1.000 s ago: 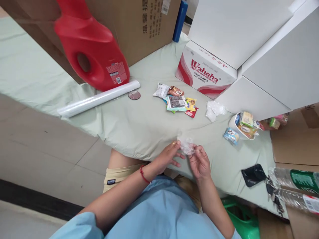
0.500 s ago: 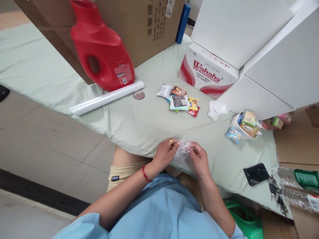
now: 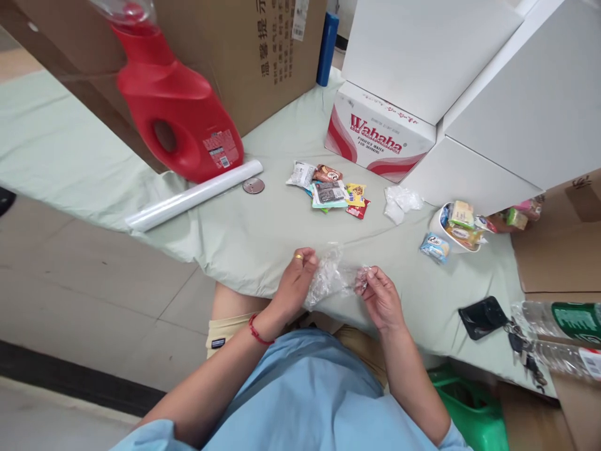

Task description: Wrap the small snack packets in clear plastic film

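Note:
Between my two hands hangs a crumpled sheet of clear plastic film (image 3: 328, 275), just over the table's near edge. My left hand (image 3: 297, 279), with a ring and a red bracelet at the wrist, pinches the film's left side. On the other side my right hand (image 3: 381, 294) has its fingers closed on a bunched end of the film. Beyond them lies a small pile of wrapped snacks (image 3: 328, 191). To the right of that pile is a crumpled piece of white plastic (image 3: 401, 202).
A roll of plastic film (image 3: 197, 195) lies at left beside a round metal disc (image 3: 253, 185) and a red detergent jug (image 3: 183, 119). At right are a white tub (image 3: 469, 245) of snacks, a blue snack packet (image 3: 434, 248), a black phone (image 3: 482, 317), keys (image 3: 519, 344) and plastic bottles (image 3: 539, 319).
My hands have moved farther apart, left hand leftward and right hand slightly rightward. The film between them is now stretched wider. The whole view has shifted a little.

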### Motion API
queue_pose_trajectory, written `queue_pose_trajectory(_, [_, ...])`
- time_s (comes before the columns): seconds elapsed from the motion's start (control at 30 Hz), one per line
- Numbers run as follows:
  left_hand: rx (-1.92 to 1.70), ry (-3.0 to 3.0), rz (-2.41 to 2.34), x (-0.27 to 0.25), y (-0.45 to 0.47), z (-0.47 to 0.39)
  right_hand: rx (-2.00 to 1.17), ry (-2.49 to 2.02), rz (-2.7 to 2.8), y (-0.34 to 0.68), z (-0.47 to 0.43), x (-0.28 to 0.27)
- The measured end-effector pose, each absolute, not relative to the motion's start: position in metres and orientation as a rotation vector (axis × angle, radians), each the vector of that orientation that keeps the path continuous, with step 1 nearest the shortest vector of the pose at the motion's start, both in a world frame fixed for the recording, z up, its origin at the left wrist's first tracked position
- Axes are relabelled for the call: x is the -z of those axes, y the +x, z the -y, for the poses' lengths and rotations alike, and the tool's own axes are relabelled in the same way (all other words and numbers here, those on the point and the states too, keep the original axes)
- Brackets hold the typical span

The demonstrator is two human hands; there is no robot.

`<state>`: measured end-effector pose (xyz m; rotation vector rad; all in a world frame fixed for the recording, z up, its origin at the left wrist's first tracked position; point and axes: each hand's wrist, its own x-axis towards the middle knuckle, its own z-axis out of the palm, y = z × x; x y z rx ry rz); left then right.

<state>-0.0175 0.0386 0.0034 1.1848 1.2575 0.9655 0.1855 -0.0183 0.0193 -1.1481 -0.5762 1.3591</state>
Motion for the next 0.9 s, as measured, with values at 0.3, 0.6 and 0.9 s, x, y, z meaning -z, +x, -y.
queue_pose_trajectory(0.3, [-0.955, 1.051, -1.226, 0.004, -0.024, -0.058, -1.223, -1.173, 0.569, 0.23, 0.027, -0.019])
queue_pose_trajectory(0.6, [-0.737, 1.163, -1.001, -0.016, 0.011, -0.049, -1.332, -1.087, 0.607, 0.227, 0.037, -0.025])
queue_pose_trajectory(0.9, [-0.854, 0.986, -0.885, -0.017, 0.001, -0.066, -1.171, -1.2, 0.653, 0.254, 0.039, -0.028])
